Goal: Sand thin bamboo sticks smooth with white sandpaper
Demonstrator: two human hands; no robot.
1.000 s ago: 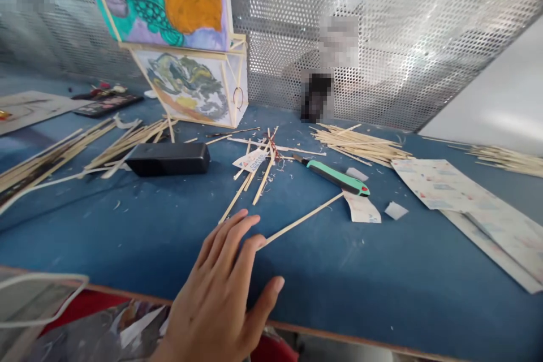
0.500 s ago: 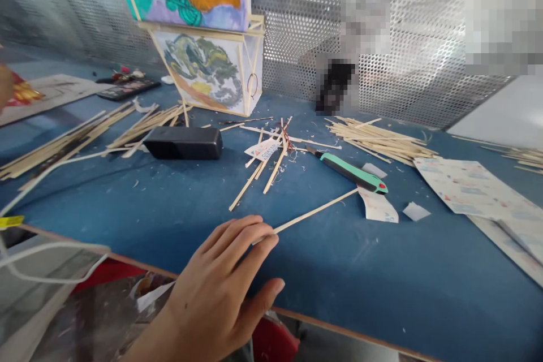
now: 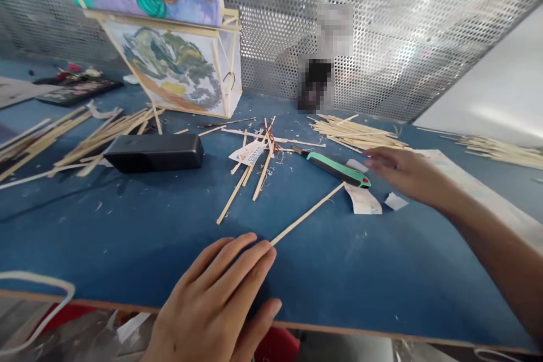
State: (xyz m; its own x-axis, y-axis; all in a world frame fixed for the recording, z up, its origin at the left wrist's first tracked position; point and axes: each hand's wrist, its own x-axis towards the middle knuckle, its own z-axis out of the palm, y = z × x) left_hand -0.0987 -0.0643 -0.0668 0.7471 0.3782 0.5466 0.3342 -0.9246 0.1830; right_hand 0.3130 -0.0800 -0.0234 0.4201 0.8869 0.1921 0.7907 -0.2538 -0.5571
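My left hand (image 3: 216,302) lies flat on the blue table (image 3: 139,237) near its front edge, fingers spread. Its fingertips press the near end of a thin bamboo stick (image 3: 307,214) that runs up and to the right. My right hand (image 3: 403,175) reaches in from the right, fingers extended and holding nothing. Its fingertips are just right of the green utility knife (image 3: 333,167), close to its red-tipped end. Small paper scraps (image 3: 365,201) lie under and beside that hand.
A black rectangular case (image 3: 153,153) lies left of centre. Loose bamboo sticks (image 3: 250,164) are scattered mid-table, with bundles at the left (image 3: 85,136) and back right (image 3: 356,133). A painted paper lantern frame (image 3: 169,62) stands at the back before a perforated metal screen (image 3: 382,28). Printed paper (image 3: 487,192) lies right.
My right hand has come into view from the right and reached toward the green knife. My left hand stays on the stick's near end; the view shifted slightly.
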